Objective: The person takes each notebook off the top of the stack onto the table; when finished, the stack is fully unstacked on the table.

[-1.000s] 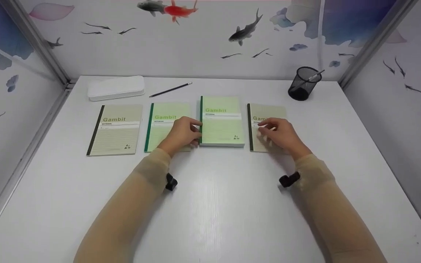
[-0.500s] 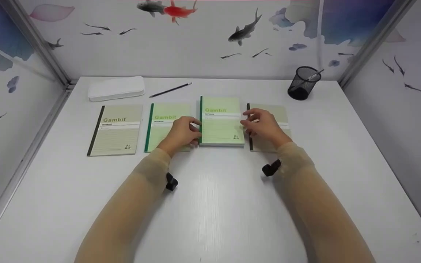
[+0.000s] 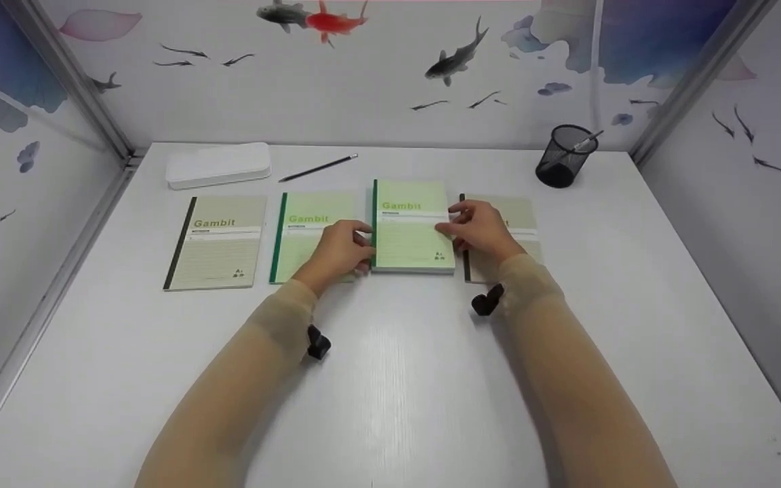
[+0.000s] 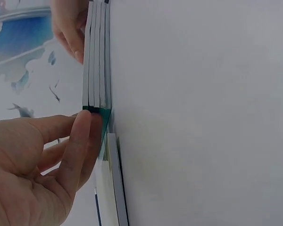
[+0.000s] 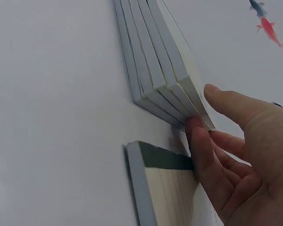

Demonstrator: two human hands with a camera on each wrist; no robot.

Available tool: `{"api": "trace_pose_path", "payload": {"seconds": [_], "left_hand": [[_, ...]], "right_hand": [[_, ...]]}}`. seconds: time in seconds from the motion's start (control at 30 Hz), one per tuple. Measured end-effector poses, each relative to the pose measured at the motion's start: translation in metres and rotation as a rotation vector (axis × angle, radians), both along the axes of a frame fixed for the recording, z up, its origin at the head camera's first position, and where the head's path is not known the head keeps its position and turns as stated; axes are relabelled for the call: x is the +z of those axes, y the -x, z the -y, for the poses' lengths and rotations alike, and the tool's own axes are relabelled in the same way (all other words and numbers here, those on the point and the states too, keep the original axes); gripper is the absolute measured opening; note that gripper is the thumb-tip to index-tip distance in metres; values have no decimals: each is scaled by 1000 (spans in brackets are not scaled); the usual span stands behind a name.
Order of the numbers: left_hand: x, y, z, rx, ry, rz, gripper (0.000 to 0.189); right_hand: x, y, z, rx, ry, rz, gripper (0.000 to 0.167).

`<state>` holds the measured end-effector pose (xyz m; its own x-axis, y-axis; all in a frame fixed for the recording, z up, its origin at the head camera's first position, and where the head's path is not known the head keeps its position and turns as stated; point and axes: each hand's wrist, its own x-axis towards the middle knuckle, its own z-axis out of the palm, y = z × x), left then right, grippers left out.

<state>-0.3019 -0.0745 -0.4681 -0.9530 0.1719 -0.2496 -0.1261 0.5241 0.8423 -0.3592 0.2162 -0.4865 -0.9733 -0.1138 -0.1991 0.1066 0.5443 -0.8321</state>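
Observation:
A stack of green notebooks (image 3: 412, 247) with dark green spines lies in the middle of the white table (image 3: 390, 379). My left hand (image 3: 337, 252) touches its spine side with the fingertips, above part of a single green notebook (image 3: 281, 264). In the left wrist view, the thumb (image 4: 80, 129) lies right at the spine's corner. My right hand (image 3: 480, 227) is at the stack's other side. Its thumb overlaps the top cover in the head view, while the right wrist view shows fingertips (image 5: 197, 127) at the page edges. Under this hand lies a tan notebook (image 3: 529, 247), partly hidden.
Another tan notebook (image 3: 217, 254) lies at the far left of the row. Behind stand a white case (image 3: 219, 166), a pencil (image 3: 319, 167) and a black mesh pen holder (image 3: 558, 163) containing a pen. Printed panels (image 3: 363, 88) enclose the back and sides.
My right hand has moved left from over the right tan notebook to the right edge of the stack. The left hand has stayed at the spine.

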Motion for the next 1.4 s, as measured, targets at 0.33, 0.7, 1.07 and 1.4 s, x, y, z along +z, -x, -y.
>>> {"api": "trace_pose_path", "payload": {"seconds": [0.33, 0.7, 1.07, 1.4], "left_hand": [[0, 1, 3, -20, -25, 12, 45], [0, 4, 7, -39, -31, 27, 45], [-5, 8, 7, -36, -63, 62, 46], [-4, 7, 7, -11, -75, 66, 45]], "right_hand": [[-3, 4, -1, -21, 49, 34, 59], [-3, 8, -8, 1, 110, 61, 52], [1, 3, -21, -10, 101, 139, 58], [4, -13, -38, -107, 342, 187, 55]]}}
